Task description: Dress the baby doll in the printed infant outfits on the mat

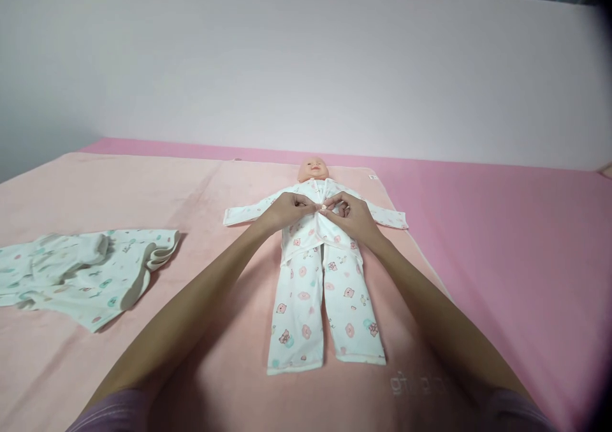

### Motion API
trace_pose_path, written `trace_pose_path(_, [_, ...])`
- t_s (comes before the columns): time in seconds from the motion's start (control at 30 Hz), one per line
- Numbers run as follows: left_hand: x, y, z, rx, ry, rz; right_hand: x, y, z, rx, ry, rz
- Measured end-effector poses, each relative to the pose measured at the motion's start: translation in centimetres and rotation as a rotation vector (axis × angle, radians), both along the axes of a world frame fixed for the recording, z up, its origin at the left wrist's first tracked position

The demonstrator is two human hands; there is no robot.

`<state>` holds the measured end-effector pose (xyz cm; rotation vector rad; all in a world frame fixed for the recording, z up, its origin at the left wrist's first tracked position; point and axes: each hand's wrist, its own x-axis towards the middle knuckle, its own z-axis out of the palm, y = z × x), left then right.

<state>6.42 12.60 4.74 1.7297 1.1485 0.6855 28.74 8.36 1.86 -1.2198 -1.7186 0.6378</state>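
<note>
Beyond white printed cloth trousers, the left hand and right hand pinch, fingertips nearly meeting, the mid-front of the white printed long-sleeved shirt worn by the supine, bald plastic doll, where level, gently taut cloth should help.

Jacket partly hidden behind 2 hands, loose clothing cut off leftward, lettering seemingly illegible.
</note>
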Motion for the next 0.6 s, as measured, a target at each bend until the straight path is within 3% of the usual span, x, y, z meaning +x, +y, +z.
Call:
trace_pose_path(0.23, [0.2,-0.5,-0.2,0.073,0.055,0.008,0.1,0.4,-0.6,-0.032,0.056,0.013])
trace_pose_path(0.37, [0.7,-0.9,-0.3,0.155,0.100,0.032,0.4,0.2,0.2,-0.052,0.011,0.048])
trace_pose_path(0.47, [1.0,-1.2,-0.3,0.174,0.128,0.073,0.2,-1.4,1.8,-0.022,-0.136,0.058])
trace_pose_path(0.6, [1.4,-1.6,-0.4,0.173,0.127,0.129,-1.0,-4.9,3.2,0.092,-0.501,0.170])
